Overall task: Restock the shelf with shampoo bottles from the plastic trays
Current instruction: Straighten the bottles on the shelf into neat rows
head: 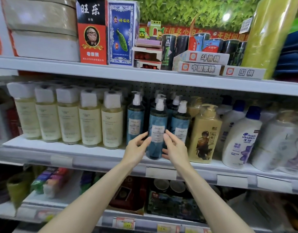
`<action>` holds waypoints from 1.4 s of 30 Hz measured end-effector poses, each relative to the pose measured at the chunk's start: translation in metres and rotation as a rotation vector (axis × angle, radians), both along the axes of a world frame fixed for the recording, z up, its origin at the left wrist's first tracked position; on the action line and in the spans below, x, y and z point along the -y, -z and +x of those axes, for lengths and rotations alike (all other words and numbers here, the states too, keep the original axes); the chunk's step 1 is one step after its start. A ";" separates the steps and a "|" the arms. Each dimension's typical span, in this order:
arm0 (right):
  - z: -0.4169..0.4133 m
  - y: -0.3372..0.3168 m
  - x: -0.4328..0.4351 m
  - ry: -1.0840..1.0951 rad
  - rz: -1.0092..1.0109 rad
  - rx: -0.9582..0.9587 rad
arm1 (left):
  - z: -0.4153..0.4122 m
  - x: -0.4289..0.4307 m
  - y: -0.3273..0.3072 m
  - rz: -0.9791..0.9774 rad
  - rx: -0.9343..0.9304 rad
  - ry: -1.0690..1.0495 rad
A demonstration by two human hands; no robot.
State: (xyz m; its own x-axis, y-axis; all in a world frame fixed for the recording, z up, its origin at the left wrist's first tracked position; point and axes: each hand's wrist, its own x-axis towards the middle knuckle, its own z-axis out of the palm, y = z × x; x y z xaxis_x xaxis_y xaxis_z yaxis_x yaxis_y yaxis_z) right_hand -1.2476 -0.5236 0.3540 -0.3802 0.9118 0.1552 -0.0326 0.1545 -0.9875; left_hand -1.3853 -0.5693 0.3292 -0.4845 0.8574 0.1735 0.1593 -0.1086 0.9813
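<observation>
Place: a shop, and we're right up against the stocked display.
Landmark: the white middle shelf (pixel 94 153).
On it: rows of identical pale yellow bottles (pixel 90 121) and blue pump bottles (pixel 135 121), labels facing out.
Along its front edge: price-tag holders (pixel 161 173).
Above it: boxed playing cards (pixel 93 31) and board game boxes (pixel 202 58).
Below it: more packaged goods (pixel 51 182).

At frame centre, a teal pump-top shampoo bottle (pixel 157 132) is held between the left hand (pixel 136 148) and the right hand (pixel 176 148) at the front edge of the white metal middle shelf (pixel 35 145). Behind and beside it, more teal pump bottles (pixel 135 121) are ranged. To the left is set a row of pale yellow square-capped bottles (pixel 69 121) — to the right, a gold pump bottle (pixel 205 135), then white blue-capped bottles (pixel 240 140).
</observation>
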 end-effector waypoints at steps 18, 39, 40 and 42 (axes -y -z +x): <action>-0.021 0.017 -0.030 -0.008 -0.011 0.019 | -0.012 -0.021 0.006 -0.006 0.007 0.003; -0.037 0.022 -0.039 0.014 0.039 0.137 | -0.019 -0.035 0.009 0.001 0.060 0.064; -0.038 0.023 -0.040 0.017 0.037 0.141 | -0.019 -0.036 0.009 0.001 0.063 0.067; -0.039 0.023 -0.041 0.018 0.037 0.147 | -0.019 -0.036 0.008 0.003 0.066 0.068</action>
